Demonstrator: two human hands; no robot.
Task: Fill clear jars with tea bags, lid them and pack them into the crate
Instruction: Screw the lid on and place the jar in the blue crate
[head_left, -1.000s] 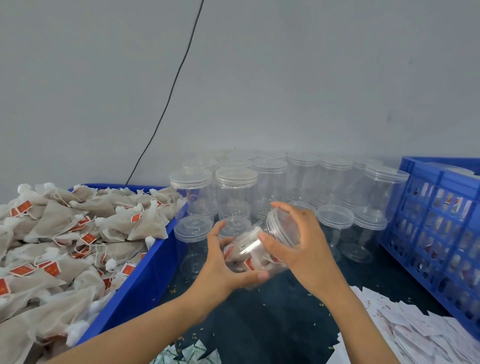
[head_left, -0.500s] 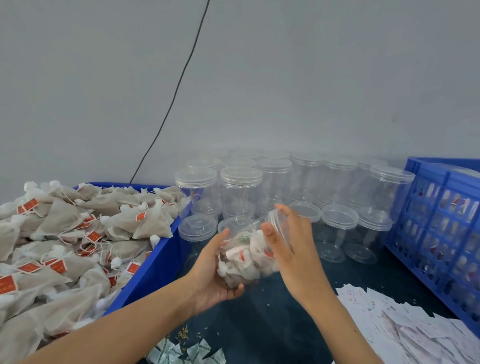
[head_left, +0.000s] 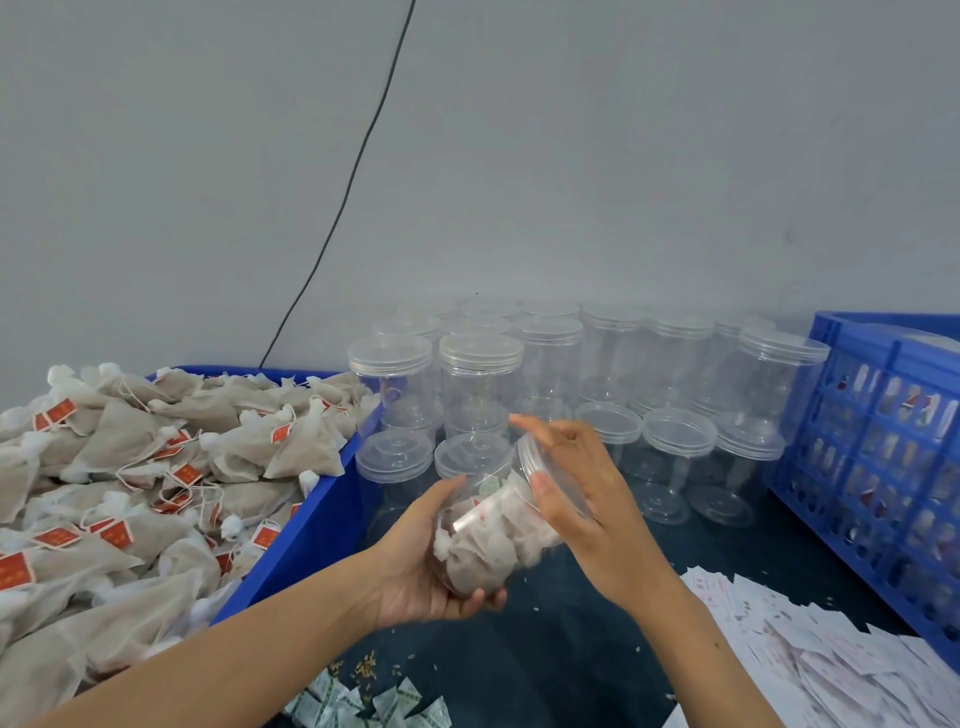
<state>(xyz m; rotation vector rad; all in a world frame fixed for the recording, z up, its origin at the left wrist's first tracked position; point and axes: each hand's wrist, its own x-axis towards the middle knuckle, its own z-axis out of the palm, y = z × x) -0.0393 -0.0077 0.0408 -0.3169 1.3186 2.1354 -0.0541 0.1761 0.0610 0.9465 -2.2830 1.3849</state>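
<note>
Two hands: both work on one filled jar (head_left: 488, 530), held tilted in the air above the dark table (head_left: 571, 639).
Left hand (head_left: 415, 561): fingers are curled under the bottom of the jar and grip it.
Right hand (head_left: 582, 499): fingers are curled around the lid (head_left: 535, 457) at the mouth of the jar; it looks like the closing step.
Tea bags (head_left: 130, 457): a big heap in the blue bin (head_left: 311, 514) at the left.
Empty jars (head_left: 478, 384): many stand near the wall, with lids on.
Crate (head_left: 872, 441): at the right, well apart from the held jar.
Risk 1: the lid may go on crooked, because the jar is tilted.
Risk 2: a bag or string may be caught under the lid, because the jar is very full.
Risk 3: the smooth plastic may slip from the left hand while the lid is turned.
</note>
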